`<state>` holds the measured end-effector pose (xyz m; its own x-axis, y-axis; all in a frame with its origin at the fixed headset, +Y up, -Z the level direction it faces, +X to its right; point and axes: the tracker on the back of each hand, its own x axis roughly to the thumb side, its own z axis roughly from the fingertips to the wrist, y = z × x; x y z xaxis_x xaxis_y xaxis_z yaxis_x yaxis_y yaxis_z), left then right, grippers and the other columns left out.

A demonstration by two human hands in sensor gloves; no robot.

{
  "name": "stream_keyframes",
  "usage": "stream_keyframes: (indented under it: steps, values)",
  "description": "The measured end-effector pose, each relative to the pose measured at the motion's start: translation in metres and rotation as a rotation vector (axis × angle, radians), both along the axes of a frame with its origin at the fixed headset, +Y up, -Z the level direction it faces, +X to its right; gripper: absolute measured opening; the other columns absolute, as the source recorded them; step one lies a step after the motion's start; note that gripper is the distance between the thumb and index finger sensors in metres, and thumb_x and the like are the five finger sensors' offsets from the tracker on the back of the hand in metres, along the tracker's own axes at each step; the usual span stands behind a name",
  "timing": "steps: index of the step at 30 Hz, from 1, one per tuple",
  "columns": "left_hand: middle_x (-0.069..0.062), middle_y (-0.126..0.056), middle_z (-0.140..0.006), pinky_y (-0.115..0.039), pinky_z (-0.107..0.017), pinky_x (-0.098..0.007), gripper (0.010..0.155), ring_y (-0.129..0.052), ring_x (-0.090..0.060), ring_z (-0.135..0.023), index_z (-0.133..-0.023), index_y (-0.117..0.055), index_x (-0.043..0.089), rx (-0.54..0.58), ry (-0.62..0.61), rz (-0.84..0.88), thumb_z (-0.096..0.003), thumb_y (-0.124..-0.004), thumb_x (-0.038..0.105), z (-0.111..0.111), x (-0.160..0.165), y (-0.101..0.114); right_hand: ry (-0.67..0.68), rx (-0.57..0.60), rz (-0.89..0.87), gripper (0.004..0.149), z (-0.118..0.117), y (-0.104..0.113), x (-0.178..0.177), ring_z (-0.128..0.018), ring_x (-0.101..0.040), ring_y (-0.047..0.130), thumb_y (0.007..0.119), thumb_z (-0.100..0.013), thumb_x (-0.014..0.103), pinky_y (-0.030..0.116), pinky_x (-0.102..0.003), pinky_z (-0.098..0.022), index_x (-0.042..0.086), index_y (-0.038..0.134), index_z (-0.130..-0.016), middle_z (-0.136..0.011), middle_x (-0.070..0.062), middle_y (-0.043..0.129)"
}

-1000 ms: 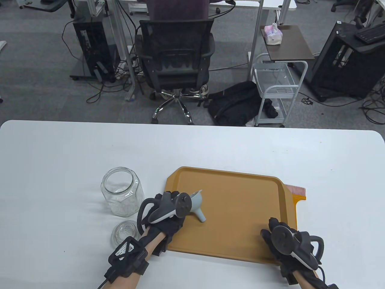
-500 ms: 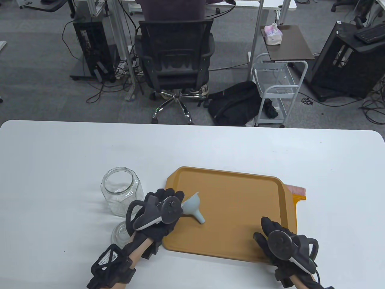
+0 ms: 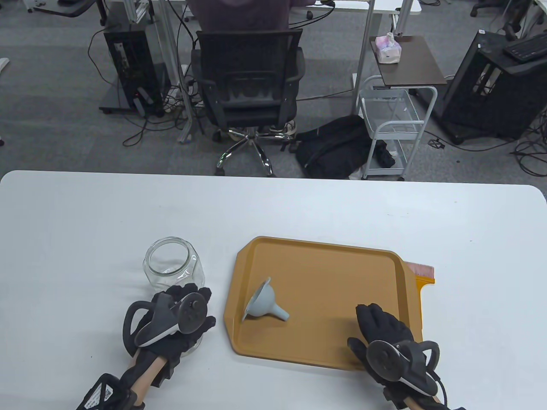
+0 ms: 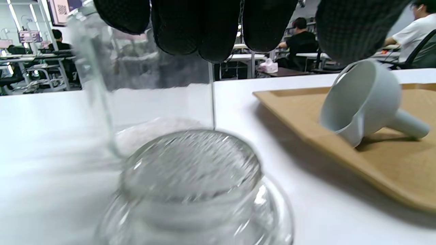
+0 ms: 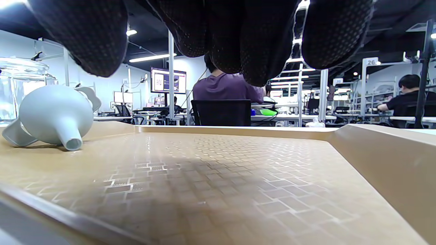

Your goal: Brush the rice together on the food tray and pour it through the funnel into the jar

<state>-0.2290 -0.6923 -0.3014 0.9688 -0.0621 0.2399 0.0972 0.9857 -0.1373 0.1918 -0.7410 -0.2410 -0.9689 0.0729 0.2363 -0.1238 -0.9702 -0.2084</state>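
Observation:
The orange food tray [image 3: 333, 273] lies flat on the white table, and I see no rice on it. On its left part the grey funnel [image 3: 263, 302] lies on its side with nothing holding it, spout pointing right. The glass jar [image 3: 173, 267] stands lidless left of the tray, with white rice [image 4: 153, 132] at its bottom. My left hand [image 3: 181, 316] hovers with relaxed fingers over the glass lid [image 4: 190, 177], just in front of the jar. My right hand [image 3: 380, 326] lies flat and empty over the tray's near right corner.
A brush [image 3: 421, 273] peeks out beyond the tray's far right edge. Across the table's far edge stand an office chair [image 3: 250, 89] with a seated person and a small white cart [image 3: 395, 124].
My left hand let go of the funnel and moved left and nearer, to above the lid. The funnel now lies on the tray. My right hand slid slightly left and nearer.

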Motion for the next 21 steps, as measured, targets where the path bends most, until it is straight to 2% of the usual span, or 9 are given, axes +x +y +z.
stream_keyframes:
  steps: [4, 9, 13, 21]
  values:
    - [-0.008, -0.069, -0.113, -0.062, -0.07, -0.059, 0.076, -0.073, -0.035, -0.097, -0.107, -0.062, 0.03, -0.084, 0.053, -0.042, -0.0423, -0.078, 0.066, 0.002, -0.019, -0.014, 0.003, -0.003, 0.019, 0.078, 0.0, -0.002, -0.003, -0.085, -0.042, 0.08, 0.079, -0.046, 0.053, 0.07, -0.063, -0.058, 0.01, 0.058, -0.107, -0.103, -0.023, 0.067]
    - [-0.011, -0.073, -0.111, -0.066, -0.067, -0.057, 0.074, -0.08, -0.035, -0.092, -0.107, -0.063, 0.03, -0.137, 0.101, -0.005, -0.043, -0.075, 0.067, 0.002, -0.037, -0.032, 0.004, -0.007, 0.019, 0.078, 0.0, -0.002, -0.003, -0.083, -0.041, 0.082, 0.078, -0.046, 0.053, 0.071, -0.062, -0.057, 0.01, 0.058, -0.107, -0.104, -0.024, 0.065]
    - [-0.011, -0.074, -0.11, -0.067, -0.066, -0.057, 0.079, -0.083, -0.034, -0.089, -0.109, -0.055, 0.032, -0.165, 0.106, 0.023, -0.0424, -0.074, 0.07, 0.004, -0.044, -0.039, 0.003, -0.014, 0.022, 0.078, 0.0, -0.002, -0.004, -0.082, -0.041, 0.082, 0.078, -0.046, 0.053, 0.072, -0.062, -0.057, 0.01, 0.058, -0.107, -0.104, -0.025, 0.064]
    - [-0.013, -0.064, -0.113, -0.064, -0.069, -0.058, 0.089, -0.079, -0.033, -0.092, -0.111, -0.044, 0.03, -0.192, 0.098, -0.017, -0.04, -0.086, 0.064, 0.007, -0.037, -0.049, -0.003, -0.061, 0.039, 0.076, 0.0, -0.001, -0.005, -0.08, -0.04, 0.084, 0.078, -0.047, 0.053, 0.073, -0.061, -0.056, 0.01, 0.061, -0.106, -0.105, -0.025, 0.063]
